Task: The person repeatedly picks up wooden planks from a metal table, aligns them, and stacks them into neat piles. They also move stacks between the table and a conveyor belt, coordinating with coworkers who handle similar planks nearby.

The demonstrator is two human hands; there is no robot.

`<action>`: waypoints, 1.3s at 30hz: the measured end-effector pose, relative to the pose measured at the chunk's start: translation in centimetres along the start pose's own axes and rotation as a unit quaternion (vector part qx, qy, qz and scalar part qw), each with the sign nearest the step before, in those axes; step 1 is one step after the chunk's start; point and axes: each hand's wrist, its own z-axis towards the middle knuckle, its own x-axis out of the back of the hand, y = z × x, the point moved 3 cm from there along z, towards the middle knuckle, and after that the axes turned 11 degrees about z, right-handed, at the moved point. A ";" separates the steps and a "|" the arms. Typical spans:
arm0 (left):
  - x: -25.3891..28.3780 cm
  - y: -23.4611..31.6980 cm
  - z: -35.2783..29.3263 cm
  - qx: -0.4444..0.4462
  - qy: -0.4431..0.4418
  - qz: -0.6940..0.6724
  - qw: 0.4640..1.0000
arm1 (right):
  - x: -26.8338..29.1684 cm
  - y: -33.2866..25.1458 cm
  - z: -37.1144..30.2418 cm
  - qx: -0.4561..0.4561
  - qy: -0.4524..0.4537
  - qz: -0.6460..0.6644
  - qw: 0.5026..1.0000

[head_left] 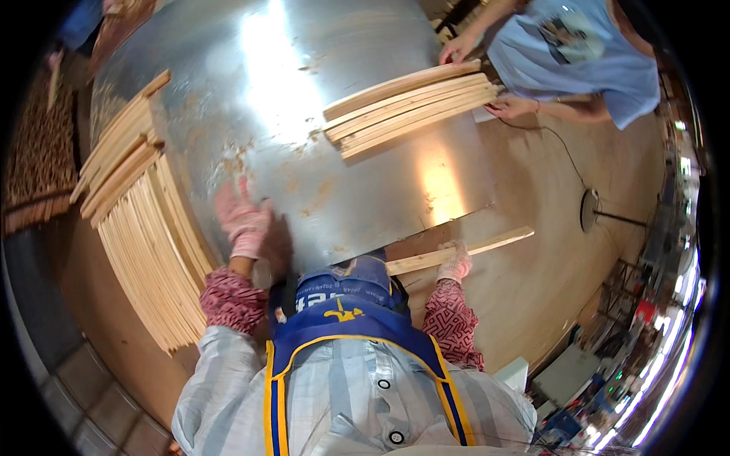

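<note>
My left hand [243, 218], in a pink knit glove, is over the left part of the metal table with its fingers spread and nothing in it. In my gloved right hand [455, 262] is a long wooden strip [498, 242], gripped near its middle, beyond the table's near edge. Its left end reaches in front of my apron. Left of my left hand lies a big stack of wooden strips [152, 254], with more strips [122, 156] laid at another angle behind it. Across the table, a row of several strips [407, 106] lies between a co-worker's bare hands [513, 107].
The shiny metal table [365, 38] carries brown dust and reflects bright light. A co-worker in a blue shirt [578, 61] stands at the far right. A black cable and a stand with a round base [588, 210] are on the floor to the right. A dark bundled pile [38, 144] lies far left.
</note>
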 end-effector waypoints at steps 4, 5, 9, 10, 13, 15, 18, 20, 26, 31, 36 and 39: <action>5.6 14.7 1.9 -0.206 0.063 -0.027 0.976 | -1.3 -0.5 -1.2 0.014 0.027 0.083 0.996; 6.9 17.9 2.6 -0.222 0.024 0.016 0.975 | -1.6 -0.7 -1.2 0.022 0.028 0.067 0.997; 12.1 27.2 5.6 -0.280 -0.048 0.124 0.951 | -2.9 -1.0 -1.6 0.010 0.014 0.060 0.998; 12.8 29.1 6.2 -0.294 -0.061 0.139 0.944 | -3.0 -1.0 -1.6 0.009 0.011 0.070 0.997; 13.2 32.8 6.8 -0.328 -0.100 0.131 0.930 | -2.8 -0.6 -1.7 -0.011 0.032 0.085 0.996; 12.8 34.2 6.5 -0.362 -0.074 0.139 0.919 | -2.6 -0.3 -1.9 -0.015 0.038 0.081 0.996; 11.8 35.2 6.8 -0.352 -0.108 0.128 0.921 | -2.8 0.0 -2.2 -0.020 0.035 0.102 0.994; 11.1 36.0 6.4 -0.373 -0.069 0.112 0.919 | -2.7 0.1 -1.8 -0.039 0.079 0.112 0.990; 4.6 37.1 4.9 -0.353 -0.146 0.051 0.923 | -2.9 -1.2 1.0 -0.012 0.012 0.152 0.988; 0.1 40.6 4.6 -0.450 -0.294 -0.219 0.814 | -3.6 -3.5 3.9 0.034 0.038 0.114 0.992; 1.5 49.3 1.5 -0.454 -0.501 -0.346 0.650 | -5.0 -7.1 6.5 0.105 0.082 0.167 0.977; 3.8 55.7 -0.8 -0.520 -0.555 -0.334 0.556 | -4.7 -9.5 8.6 0.164 0.094 0.212 0.959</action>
